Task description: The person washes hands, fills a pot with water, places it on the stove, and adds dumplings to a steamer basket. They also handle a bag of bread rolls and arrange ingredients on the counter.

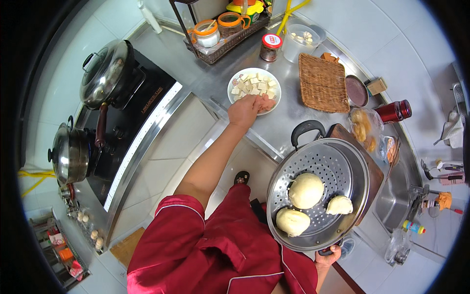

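My left hand [245, 110] reaches over the near rim of a white plate [232, 86] on the steel counter. Pale cubes that look like tofu [253, 83] fill the plate. The fingers are partly hidden, so whether they grip the rim or the food does not show. My right hand [328, 256] grips the lower black handle of a metal steamer basket [343, 161]. On its perforated bottom sit two whole pale buns [306, 191] and a smaller bun piece [339, 205]. The opposite black handle [307, 129] points toward the counter.
A wooden cutting board [375, 172] lies partly behind the steamer. Beyond it are bagged food [361, 126], a red flask [393, 111] and the sink [393, 202]. A wicker tray [323, 84] and a red-lidded jar [271, 47] stand near the plate. Left, a lidded wok [106, 73] and a pot [69, 158] occupy the stove.
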Tool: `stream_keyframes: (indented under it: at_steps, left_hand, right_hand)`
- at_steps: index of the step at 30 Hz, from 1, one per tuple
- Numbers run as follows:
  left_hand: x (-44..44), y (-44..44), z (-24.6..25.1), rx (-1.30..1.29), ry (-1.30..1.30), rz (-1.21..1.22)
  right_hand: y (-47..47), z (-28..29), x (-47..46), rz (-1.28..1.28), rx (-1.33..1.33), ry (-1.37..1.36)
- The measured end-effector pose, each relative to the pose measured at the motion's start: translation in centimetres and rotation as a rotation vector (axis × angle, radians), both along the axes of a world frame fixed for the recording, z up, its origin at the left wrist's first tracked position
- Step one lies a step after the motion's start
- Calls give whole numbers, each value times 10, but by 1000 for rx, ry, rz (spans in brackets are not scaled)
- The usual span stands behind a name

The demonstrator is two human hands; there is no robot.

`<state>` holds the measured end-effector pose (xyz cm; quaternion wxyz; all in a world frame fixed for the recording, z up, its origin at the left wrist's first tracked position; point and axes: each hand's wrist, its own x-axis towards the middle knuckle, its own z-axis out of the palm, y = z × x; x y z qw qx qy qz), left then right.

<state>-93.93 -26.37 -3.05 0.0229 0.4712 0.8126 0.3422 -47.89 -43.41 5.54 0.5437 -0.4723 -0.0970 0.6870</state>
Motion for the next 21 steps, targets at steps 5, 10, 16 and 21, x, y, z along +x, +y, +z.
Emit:
stream_keyframes:
  at_steps: [5, 10, 16, 21]
  left_hand:
    - [-6, -1, -5, -14, -19, -41]
    - [1, 2, -5, 6, -59, -54]
    - [27, -37, 31, -21, -442, -96]
    - [68, -122, 59, -22, -1289, -397]
  right_hand:
    - [-11, -2, -6, 76, 77, 124]
    - [-20, 7, -17, -37, -20, 89]
    - [-8, -10, -7, 85, 49, 105]
    - [16, -15, -9, 167, 123, 156]
